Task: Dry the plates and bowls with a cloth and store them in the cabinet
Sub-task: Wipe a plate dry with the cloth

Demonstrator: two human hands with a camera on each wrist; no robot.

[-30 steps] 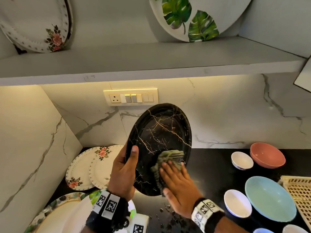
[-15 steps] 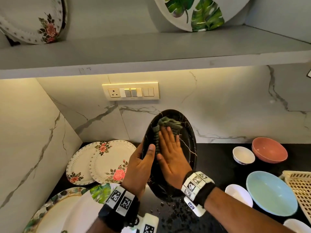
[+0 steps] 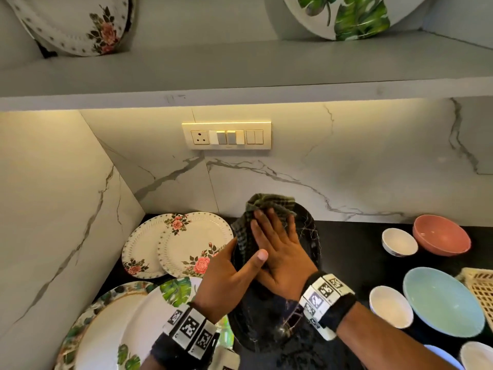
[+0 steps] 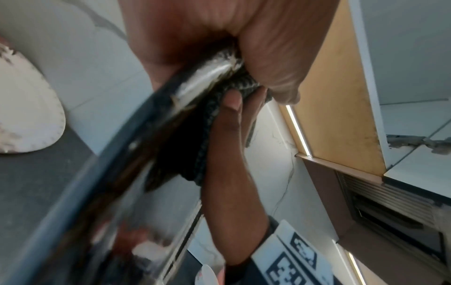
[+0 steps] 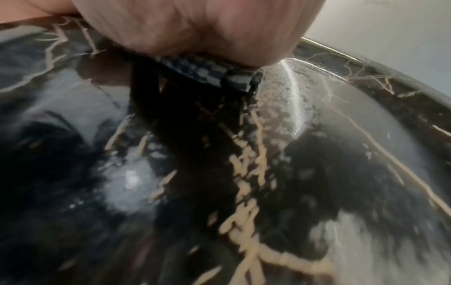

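Since a second ago the right hand (image 3: pixel 280 252) has slid the checked cloth (image 3: pixel 262 209) from the lower part of the black marbled plate (image 3: pixel 309 231) up to its far rim, where the cloth now bunches over the edge. Half a second ago the cloth sat a little lower on the plate face. The plate has also tipped further away from the camera, so much less of its face shows in the head view.

Right-hand fingers (image 3: pixel 266 222) lie straight and slightly spread, pressing the cloth flat on the plate. The left hand (image 3: pixel 229 281) grips the plate's left edge, thumb (image 3: pixel 256 260) over the front, the other fingers hidden behind it. In the left wrist view the plate rim (image 4: pixel 205 75) runs between palm and thumb. The right wrist view shows wet streaks on the plate face (image 5: pixel 288 108) just beside the cloth (image 5: pixel 212 75).

The plate is held tilted above the dark table (image 3: pixel 354 252). Two floral plates (image 3: pixel 192 244) lie overlapping to its left, leaf-print plates (image 3: pixel 138 316) nearer. White bowls (image 3: pixel 398 241), a pink bowl (image 3: pixel 442 236) and a pale blue bowl (image 3: pixel 442 303) stand on the right.
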